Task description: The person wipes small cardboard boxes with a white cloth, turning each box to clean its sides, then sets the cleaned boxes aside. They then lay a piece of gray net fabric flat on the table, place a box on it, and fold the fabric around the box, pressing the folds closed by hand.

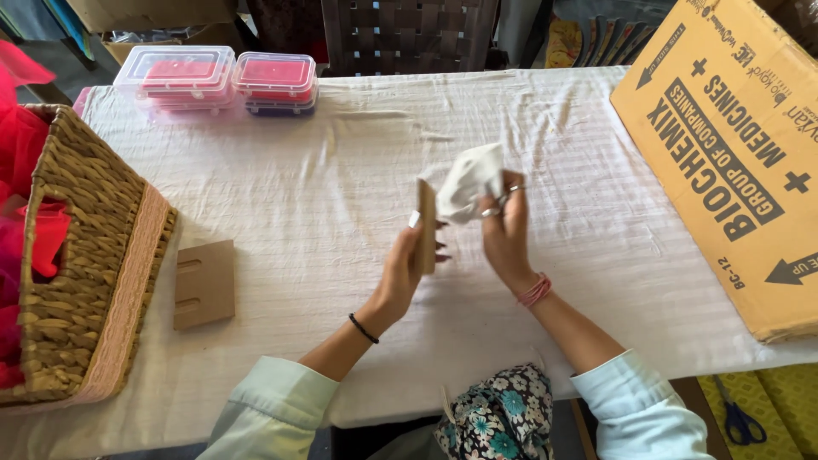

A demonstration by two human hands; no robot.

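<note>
Head view: left hand (407, 271) gripping wooden piece (426, 226), bare tablecloth (341, 179) around.

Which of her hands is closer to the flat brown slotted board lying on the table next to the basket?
Left. The left hand, holding a small brown board upright, is right of the slotted board. The right hand, gripping a white cloth, is farther right.

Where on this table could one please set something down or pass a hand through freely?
The widest bare cloth lies on the table between the plastic boxes and the raised hands. More room lies between the right hand and the cardboard box. It is tighter at the left, where the wooden piece sits close to the wicker basket. The left hand holds a wooden board and the right a white cloth.
</note>
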